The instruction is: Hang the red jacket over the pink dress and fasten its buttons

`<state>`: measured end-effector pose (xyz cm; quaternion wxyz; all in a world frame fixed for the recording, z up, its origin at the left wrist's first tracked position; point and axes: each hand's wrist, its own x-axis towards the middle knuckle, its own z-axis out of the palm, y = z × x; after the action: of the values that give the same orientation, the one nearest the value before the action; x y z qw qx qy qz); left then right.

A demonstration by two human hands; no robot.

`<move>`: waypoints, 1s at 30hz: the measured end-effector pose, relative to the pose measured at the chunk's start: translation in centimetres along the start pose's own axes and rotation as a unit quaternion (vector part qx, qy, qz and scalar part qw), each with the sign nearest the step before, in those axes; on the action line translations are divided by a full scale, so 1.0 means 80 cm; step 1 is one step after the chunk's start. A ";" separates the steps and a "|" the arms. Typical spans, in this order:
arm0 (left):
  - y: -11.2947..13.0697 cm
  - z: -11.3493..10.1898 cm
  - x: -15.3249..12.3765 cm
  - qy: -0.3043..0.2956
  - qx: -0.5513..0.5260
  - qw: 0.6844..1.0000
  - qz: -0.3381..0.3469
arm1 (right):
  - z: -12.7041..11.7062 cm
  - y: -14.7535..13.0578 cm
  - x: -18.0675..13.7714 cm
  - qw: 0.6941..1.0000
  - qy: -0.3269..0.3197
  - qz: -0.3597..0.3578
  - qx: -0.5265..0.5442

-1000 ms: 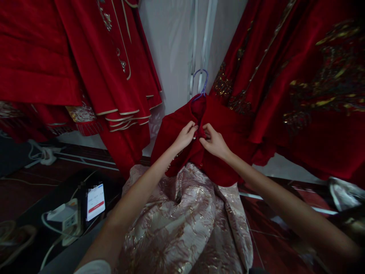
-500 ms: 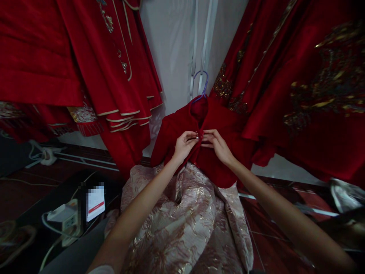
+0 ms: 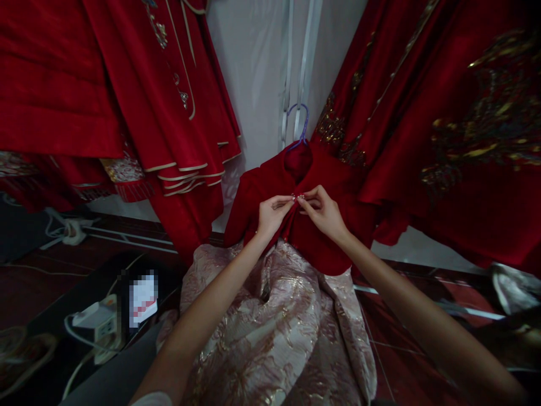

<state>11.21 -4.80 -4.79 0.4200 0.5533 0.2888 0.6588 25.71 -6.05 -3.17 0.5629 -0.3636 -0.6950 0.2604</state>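
Observation:
A short red jacket (image 3: 321,242) hangs on a purple hanger (image 3: 303,132) in the middle of the head view. At its front opening, below the collar, my left hand (image 3: 273,215) pinches the jacket's edge with thumb and fingers together. Opposite it, my right hand (image 3: 323,210) pinches the other edge, the fingertips of both hands nearly meeting. Small pale beads or buttons glint at the fingertips, too small to make out exactly. Beneath the jacket spreads a pale pink and gold brocade garment (image 3: 270,327).
Red garments with cream trim (image 3: 169,124) hang at the left, and red garments with gold embroidery (image 3: 482,113) at the right. A power strip (image 3: 105,327) with cables and a lit phone screen (image 3: 144,299) lie low at the left. A metal rail (image 3: 469,312) runs near the floor.
My right hand's spread fingers have curled into a pinch at the jacket's opening, its knuckles slightly higher. My left hand stays almost where it was.

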 end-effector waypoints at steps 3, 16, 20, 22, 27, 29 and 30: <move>0.006 0.001 -0.003 -0.024 -0.005 1.000 -0.006 | 0.001 -0.002 -0.001 0.999 0.039 -0.012 -0.031; -0.001 0.009 0.015 -0.011 0.067 0.997 0.023 | 0.004 0.001 0.002 0.998 0.052 -0.011 -0.031; -0.003 0.007 0.015 -0.023 0.077 0.997 0.020 | -0.002 0.009 0.005 0.999 0.042 0.000 0.002; -0.002 0.007 0.015 -0.027 0.088 0.996 0.023 | -0.005 0.012 0.008 0.999 0.037 0.011 0.010; 0.005 0.004 0.016 -0.051 0.128 0.990 0.042 | -0.009 0.017 0.012 0.999 0.027 0.035 0.030; 0.008 0.002 0.016 -0.061 0.143 0.986 0.057 | -0.009 0.018 0.013 0.998 0.026 0.035 0.035; 0.008 0.002 0.016 -0.065 0.146 0.985 0.064 | -0.009 0.019 0.014 0.999 0.026 0.033 0.034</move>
<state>11.21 -3.97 -3.57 0.3092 0.6676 0.3184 0.5977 26.61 -4.29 -3.56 0.5842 -0.3738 -0.6585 0.2922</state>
